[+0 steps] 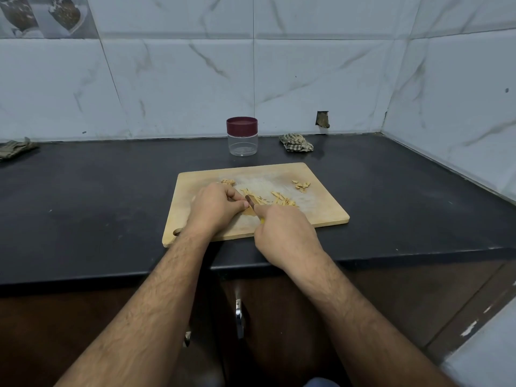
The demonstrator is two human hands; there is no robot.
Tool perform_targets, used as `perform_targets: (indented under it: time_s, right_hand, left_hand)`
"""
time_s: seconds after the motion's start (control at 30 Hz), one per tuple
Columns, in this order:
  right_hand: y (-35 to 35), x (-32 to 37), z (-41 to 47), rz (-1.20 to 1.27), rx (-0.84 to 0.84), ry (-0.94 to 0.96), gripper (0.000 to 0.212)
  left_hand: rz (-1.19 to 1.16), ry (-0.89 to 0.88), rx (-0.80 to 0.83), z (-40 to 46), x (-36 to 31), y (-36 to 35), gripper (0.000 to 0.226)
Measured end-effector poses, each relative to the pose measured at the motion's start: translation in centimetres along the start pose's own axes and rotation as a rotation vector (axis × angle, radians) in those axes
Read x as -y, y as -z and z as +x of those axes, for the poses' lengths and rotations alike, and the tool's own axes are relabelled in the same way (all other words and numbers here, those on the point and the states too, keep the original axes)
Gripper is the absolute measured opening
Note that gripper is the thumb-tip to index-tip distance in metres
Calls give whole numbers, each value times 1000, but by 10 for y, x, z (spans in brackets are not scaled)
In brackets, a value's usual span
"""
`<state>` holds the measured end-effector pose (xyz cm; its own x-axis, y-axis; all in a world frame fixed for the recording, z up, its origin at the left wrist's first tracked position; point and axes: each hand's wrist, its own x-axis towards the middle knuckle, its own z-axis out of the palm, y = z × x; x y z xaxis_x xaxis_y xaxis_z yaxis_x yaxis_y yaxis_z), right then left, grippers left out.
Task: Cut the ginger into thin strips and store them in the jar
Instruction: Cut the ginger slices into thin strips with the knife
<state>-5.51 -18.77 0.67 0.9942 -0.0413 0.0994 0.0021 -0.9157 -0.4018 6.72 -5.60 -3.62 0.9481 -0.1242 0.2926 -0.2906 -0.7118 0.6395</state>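
while l hand [215,208] pins ginger [249,210], r hand [282,230] round knife [251,203]: pale thin strips [282,201].

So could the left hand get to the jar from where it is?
Probably yes. The jar stands behind the cutting board with bare counter between, but the left hand is pinning ginger and must let go first.

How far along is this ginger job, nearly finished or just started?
Partway. Done: a pile of cut strips lies on the cutting board. In hand: the left hand holds down a ginger piece while the right hand slices with a knife. Left: the jar looks empty, its maroon lid on.
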Motion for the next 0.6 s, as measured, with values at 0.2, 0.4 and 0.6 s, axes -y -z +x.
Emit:
perform_targets:
  time_s: [0.2, 0.4, 0.6]
  right_hand:
    - [-3, 1, 2, -39, 9, 8, 50]
    - [2, 0, 5, -93, 23, 11, 46]
    - [5, 0, 4, -100, 50, 3, 46]
  left_hand:
    - [0, 7, 1, 0, 0, 0, 22]
    - [-13, 26, 12, 1, 1, -1, 22]
    - [18, 29, 5, 0, -2, 0, 24]
